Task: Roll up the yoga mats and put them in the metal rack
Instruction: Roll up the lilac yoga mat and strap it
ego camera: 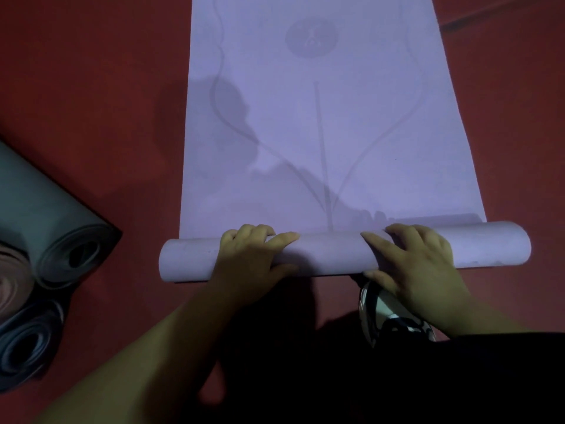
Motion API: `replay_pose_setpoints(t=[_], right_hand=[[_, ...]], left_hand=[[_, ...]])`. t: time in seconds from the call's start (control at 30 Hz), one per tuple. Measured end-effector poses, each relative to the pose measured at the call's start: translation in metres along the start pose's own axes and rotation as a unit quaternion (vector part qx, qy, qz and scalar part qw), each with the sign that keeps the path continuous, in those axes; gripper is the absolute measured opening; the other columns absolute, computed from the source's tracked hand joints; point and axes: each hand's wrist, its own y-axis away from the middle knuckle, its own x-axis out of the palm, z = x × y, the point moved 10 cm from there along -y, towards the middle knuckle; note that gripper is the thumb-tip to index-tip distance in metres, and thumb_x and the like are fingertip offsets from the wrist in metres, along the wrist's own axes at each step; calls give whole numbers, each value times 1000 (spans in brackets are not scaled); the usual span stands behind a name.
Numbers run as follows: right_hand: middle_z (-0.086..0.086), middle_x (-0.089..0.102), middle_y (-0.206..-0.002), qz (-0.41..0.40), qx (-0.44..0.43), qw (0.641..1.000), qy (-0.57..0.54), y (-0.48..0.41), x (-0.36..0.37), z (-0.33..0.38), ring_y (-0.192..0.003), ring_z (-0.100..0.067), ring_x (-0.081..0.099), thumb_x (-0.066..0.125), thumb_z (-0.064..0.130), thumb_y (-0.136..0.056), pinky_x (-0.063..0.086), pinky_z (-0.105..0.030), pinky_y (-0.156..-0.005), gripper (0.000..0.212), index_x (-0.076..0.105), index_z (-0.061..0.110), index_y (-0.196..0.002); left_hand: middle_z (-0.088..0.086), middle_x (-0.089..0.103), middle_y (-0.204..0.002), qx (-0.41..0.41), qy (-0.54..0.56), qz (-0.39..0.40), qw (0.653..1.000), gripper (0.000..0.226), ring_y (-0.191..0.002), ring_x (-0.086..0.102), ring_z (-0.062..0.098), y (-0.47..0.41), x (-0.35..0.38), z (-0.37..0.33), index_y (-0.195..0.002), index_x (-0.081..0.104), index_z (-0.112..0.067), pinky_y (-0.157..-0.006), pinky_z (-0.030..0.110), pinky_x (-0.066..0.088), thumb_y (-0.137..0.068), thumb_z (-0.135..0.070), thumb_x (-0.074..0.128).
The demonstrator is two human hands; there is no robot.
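A lilac yoga mat with faint grey line markings lies flat on the red floor and stretches away from me. Its near end is wound into a roll lying crosswise in front of me. My left hand grips the roll left of its middle, fingers curled over the top. My right hand lies on the roll right of its middle, fingers spread over the top and thumb on the near side. The metal rack is not in view.
Three rolled mats lie stacked at the left edge: a teal one, a pinkish one and a dark blue one. A black-and-white shoe shows under my right wrist. Red floor surrounds the mat.
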Motion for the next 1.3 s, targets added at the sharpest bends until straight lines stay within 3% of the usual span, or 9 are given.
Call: replay_pose_setpoints(t=[0.1,0.2,0.37,0.5,0.67,0.83,1.0,1.3], right_hand=[[-3,55,-129,7,15,1000,-14,-3,4,-4,-116,-36,49,48,70,-83,37,-51,-97,63,59,39,-137],[0,54,-128,26,17,999,-14,-10,5,-9,-116,-33,49,45,73,-83,36,-51,-98,63,56,44,-138],[1,55,-128,33,15,999,-14,-16,6,-12,-119,-32,48,43,75,-84,36,-51,-100,64,54,45,-140],[-3,55,-129,25,5,1000,-7,-17,2,-7,-118,-35,50,43,72,-85,36,-51,-99,65,55,41,-141],[-15,48,-142,-50,34,998,11,-6,-13,-3,-127,-42,43,57,58,-87,33,-56,-102,58,58,35,-141],[-14,48,-141,-35,32,998,36,-5,-3,-10,-130,-41,42,47,61,-92,30,-56,-105,60,51,36,-147],[-13,48,-141,-30,29,998,51,-15,-4,-13,-129,-39,42,43,64,-93,28,-53,-104,61,48,38,-148],[-19,45,-144,-41,35,997,49,-11,-2,-4,-134,-45,39,41,67,-92,24,-62,-112,68,48,33,-150]], left_hand=[[-9,61,-112,0,2,-1,1000,62,-105,58,23,-2,-3,-1,-132,56,-49,-90,44,40,-79,-77,43],[-1,62,-117,-25,-20,-58,998,56,-109,57,29,1,-17,-5,-123,65,-45,-100,54,37,-76,-72,53],[0,64,-113,-34,-15,-125,991,46,-94,59,32,12,-20,-20,-119,68,-39,-79,43,42,-79,-58,54],[1,61,-122,-25,-2,-117,993,57,-103,55,31,15,-9,-13,-128,63,-40,-87,45,41,-81,-70,52],[-4,61,-120,-35,12,-87,996,56,-103,54,27,0,-12,-7,-130,62,-44,-87,43,40,-80,-67,60],[-4,60,-121,-34,18,-76,996,57,-108,55,26,-4,-13,-8,-135,58,-44,-94,46,39,-82,-66,59],[6,56,-134,-96,-34,-82,991,66,-124,51,34,8,-9,-10,-143,50,-42,-106,66,28,-84,-69,55],[5,57,-134,-85,-38,-83,992,63,-123,50,33,-1,-4,-2,-143,51,-41,-107,67,29,-85,-67,54]])
